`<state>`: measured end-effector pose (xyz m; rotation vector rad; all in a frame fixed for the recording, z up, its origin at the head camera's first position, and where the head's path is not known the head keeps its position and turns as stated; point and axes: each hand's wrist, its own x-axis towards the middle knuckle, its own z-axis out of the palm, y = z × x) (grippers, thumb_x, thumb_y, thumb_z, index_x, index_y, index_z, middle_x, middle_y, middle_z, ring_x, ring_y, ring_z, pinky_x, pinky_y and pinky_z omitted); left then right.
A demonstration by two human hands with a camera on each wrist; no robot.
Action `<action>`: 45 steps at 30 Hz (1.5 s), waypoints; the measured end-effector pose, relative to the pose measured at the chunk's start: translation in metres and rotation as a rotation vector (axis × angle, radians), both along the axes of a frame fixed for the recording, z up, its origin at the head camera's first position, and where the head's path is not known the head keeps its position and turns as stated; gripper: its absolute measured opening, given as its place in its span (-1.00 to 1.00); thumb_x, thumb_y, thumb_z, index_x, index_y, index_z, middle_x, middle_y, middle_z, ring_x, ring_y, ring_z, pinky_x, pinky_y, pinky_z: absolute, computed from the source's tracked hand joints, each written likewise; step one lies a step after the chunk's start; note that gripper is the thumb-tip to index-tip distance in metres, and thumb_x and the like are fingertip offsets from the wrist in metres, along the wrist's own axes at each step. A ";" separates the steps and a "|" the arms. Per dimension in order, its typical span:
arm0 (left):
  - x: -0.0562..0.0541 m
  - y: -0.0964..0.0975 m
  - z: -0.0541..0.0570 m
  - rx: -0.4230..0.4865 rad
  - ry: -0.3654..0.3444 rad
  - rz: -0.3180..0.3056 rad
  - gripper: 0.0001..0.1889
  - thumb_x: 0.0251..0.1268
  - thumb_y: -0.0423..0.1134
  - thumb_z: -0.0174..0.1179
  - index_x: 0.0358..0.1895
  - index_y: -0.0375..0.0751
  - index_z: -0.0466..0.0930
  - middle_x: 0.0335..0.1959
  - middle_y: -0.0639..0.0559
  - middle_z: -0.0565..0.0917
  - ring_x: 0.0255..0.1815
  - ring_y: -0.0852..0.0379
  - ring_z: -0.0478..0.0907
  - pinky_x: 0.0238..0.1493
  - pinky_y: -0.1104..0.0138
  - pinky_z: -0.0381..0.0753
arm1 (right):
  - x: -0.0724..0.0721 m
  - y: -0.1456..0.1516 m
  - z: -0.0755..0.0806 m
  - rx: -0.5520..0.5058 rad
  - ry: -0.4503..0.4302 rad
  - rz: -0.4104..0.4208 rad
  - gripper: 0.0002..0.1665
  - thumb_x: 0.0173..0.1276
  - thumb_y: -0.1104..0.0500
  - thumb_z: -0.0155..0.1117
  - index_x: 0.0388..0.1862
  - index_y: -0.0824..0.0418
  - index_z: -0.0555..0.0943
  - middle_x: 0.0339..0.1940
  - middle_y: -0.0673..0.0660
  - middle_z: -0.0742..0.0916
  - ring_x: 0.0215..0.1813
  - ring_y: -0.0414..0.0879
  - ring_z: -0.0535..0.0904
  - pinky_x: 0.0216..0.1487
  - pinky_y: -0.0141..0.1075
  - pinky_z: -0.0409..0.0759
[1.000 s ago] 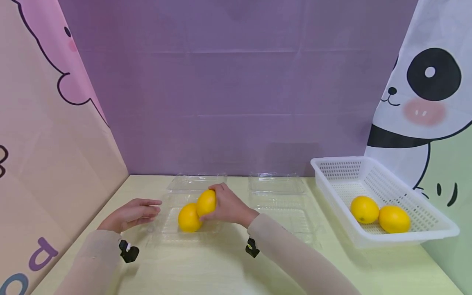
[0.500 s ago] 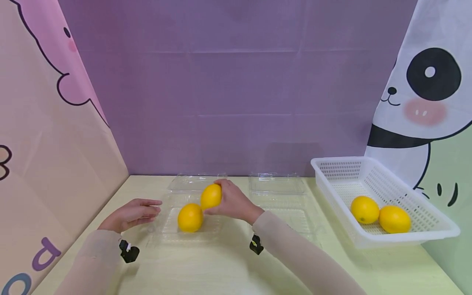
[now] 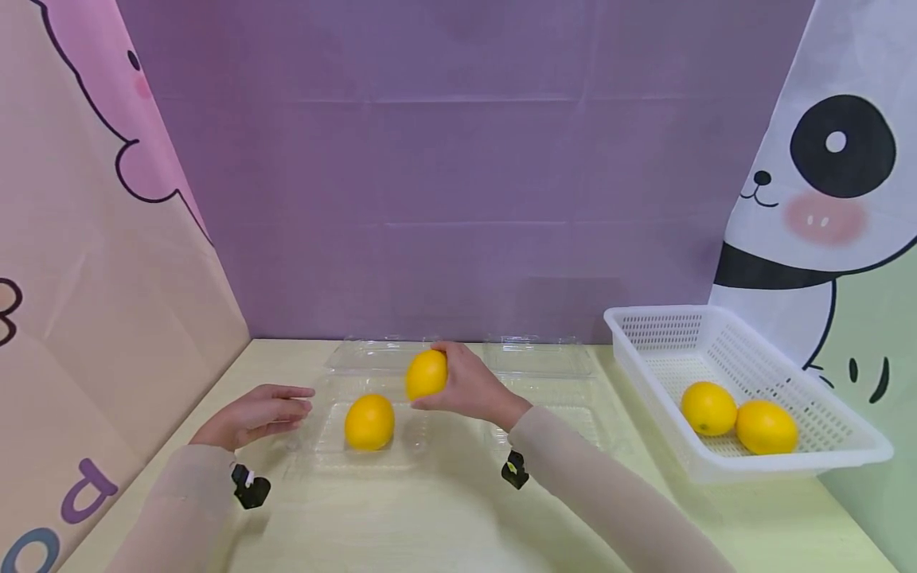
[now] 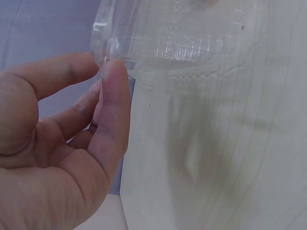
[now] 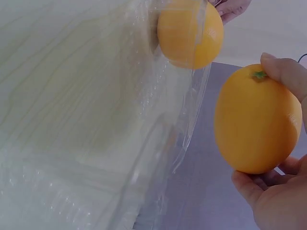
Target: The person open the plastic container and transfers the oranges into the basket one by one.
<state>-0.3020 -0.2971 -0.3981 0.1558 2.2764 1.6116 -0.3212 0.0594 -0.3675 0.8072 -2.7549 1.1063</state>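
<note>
My right hand (image 3: pixel 469 386) grips an orange (image 3: pixel 427 375) between thumb and fingertips, raised above the clear container's right side. In the right wrist view this orange (image 5: pixel 257 119) is a smooth oval with a small green stem mark. Another orange (image 3: pixel 369 422) sits in the left clear plastic container (image 3: pixel 404 460), apart from the held one. My left hand (image 3: pixel 261 414) stays at that container's left edge. In the left wrist view, thumb and finger meet at the plastic rim (image 4: pixel 100 40) and appear to pinch it; exact contact is hard to see.
A second clear plastic container (image 3: pixel 559 426) with its lid (image 3: pixel 537 358) lies to the right. Farther right, a white perforated basket (image 3: pixel 852 442) holds two oranges (image 3: pixel 766 426). A purple backdrop (image 3: pixel 458 175) closes off the table's back, with printed cloth at both sides.
My right hand has lifted its orange away from the other one, moving up and to the right. The left hand, the orange in the container and the basket have stayed put.
</note>
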 end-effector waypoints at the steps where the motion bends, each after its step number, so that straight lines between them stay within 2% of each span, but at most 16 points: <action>1: 0.000 0.001 0.000 -0.007 -0.004 0.011 -0.37 0.46 -0.30 0.17 0.43 -0.61 0.19 0.27 -0.35 0.47 0.05 0.04 0.56 0.09 0.27 0.63 | 0.000 0.002 0.000 -0.007 -0.008 -0.002 0.10 0.01 -0.07 0.66 0.43 0.29 0.32 0.26 0.16 0.53 0.11 -0.01 0.51 0.12 -0.22 0.59; 5: -0.001 0.002 0.000 -0.027 -0.020 0.053 -0.37 0.44 -0.31 0.19 0.42 -0.60 0.21 0.25 -0.35 0.50 0.02 0.03 0.57 0.06 0.28 0.65 | 0.002 0.007 0.002 -0.024 -0.032 -0.008 0.08 0.01 -0.07 0.66 0.42 0.26 0.33 0.25 0.14 0.52 0.10 -0.02 0.51 0.08 -0.22 0.60; 10: -0.002 0.001 -0.001 -0.032 -0.024 0.059 -0.37 0.44 -0.30 0.20 0.42 -0.59 0.21 0.28 -0.38 0.47 0.03 0.02 0.57 0.08 0.26 0.65 | 0.003 0.015 0.004 -0.023 -0.026 -0.015 0.07 0.02 -0.06 0.66 0.42 0.28 0.33 0.25 0.16 0.53 0.08 0.01 0.52 0.04 -0.19 0.62; 28: 0.000 0.001 0.002 -0.016 -0.014 0.020 -0.35 0.46 -0.28 0.19 0.43 -0.60 0.18 0.32 -0.42 0.41 0.06 0.00 0.57 0.09 0.28 0.64 | 0.003 0.062 0.012 -0.017 0.013 -0.055 0.03 0.03 -0.03 0.66 0.37 0.32 0.35 0.19 0.16 0.54 0.03 0.00 0.53 0.01 -0.15 0.63; 35: 0.000 0.002 0.002 -0.037 -0.021 0.042 -0.37 0.46 -0.29 0.19 0.43 -0.59 0.21 0.34 -0.45 0.39 0.04 0.00 0.58 0.08 0.26 0.65 | 0.001 0.079 0.011 -0.023 0.011 -0.086 0.01 0.02 -0.02 0.67 0.35 0.32 0.36 0.15 0.16 0.56 -0.02 0.01 0.55 0.01 -0.13 0.63; 45: 0.000 0.002 0.001 -0.007 -0.011 0.017 -0.37 0.46 -0.28 0.19 0.42 -0.60 0.20 0.29 -0.39 0.45 0.04 0.00 0.57 0.07 0.29 0.64 | -0.002 0.103 0.015 0.004 0.031 -0.127 0.05 0.02 -0.04 0.66 0.36 0.36 0.34 0.18 0.25 0.55 0.00 0.08 0.54 0.04 -0.07 0.62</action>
